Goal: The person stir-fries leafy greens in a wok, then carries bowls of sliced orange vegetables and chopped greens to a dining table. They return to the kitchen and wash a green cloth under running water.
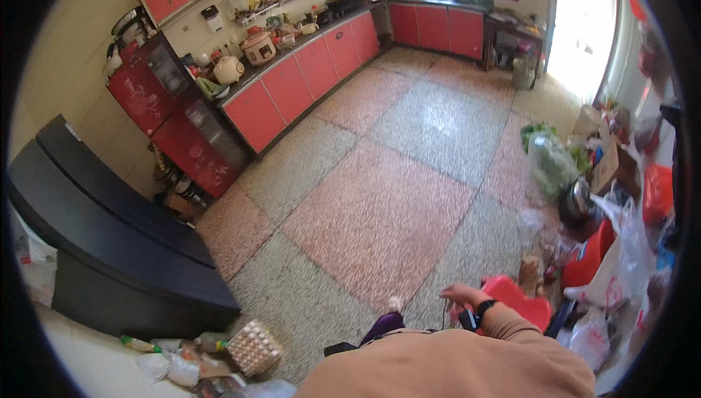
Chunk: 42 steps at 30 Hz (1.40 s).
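Observation:
My right hand [459,294] is stretched out low in front of me, beside a red plastic stool or basin [517,302]. Its fingers are small and blurred, so their hold cannot be made out. A dark band with a small device [470,319] sits at that wrist. My left hand is out of view. Below my body shows a purple shoe [386,325] with a pale fluffy tip, on the speckled pink and grey floor [378,223]. A tray of eggs [254,347] rests on the floor at the lower left.
Bags, a red bucket [589,261], a metal pot [578,198] and bagged leafy greens [550,165] crowd the right side. A dark refrigerator [126,233] stands left, a red cabinet-like refrigerator [175,118] behind it. Red kitchen cabinets [285,94] line the far walls. Bottles [211,341] lie lower left.

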Each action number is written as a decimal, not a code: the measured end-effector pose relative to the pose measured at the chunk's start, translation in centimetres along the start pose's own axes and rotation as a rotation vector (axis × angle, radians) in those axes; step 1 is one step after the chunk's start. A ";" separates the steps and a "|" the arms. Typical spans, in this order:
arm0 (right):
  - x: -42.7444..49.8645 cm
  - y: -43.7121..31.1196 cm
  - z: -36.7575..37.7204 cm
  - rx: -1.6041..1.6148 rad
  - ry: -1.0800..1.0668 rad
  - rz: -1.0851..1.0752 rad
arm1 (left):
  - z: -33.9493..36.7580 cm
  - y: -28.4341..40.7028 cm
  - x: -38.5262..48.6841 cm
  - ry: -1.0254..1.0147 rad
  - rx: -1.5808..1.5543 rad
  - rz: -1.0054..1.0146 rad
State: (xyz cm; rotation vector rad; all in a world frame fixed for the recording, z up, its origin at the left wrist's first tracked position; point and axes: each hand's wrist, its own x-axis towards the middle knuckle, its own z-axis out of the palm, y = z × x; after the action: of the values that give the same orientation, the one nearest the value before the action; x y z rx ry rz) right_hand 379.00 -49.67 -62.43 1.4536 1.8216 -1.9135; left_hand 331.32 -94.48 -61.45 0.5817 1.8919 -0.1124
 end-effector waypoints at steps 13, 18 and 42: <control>5.7 3.0 -21.1 -0.158 0.199 0.467 | -36.1 55.0 24.4 0.505 -0.179 0.650; 15.7 -3.1 -34.7 -0.519 0.097 0.346 | -41.7 63.8 29.1 0.470 0.087 0.519; 48.9 -21.5 -91.5 -0.112 0.261 0.587 | -67.1 133.3 54.1 0.370 -0.160 0.708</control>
State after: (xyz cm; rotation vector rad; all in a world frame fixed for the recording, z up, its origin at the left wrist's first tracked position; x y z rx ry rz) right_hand 387.79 55.92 -63.44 1.9867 1.3344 -1.3671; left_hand 318.25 63.70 -57.74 1.1825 1.9047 0.6374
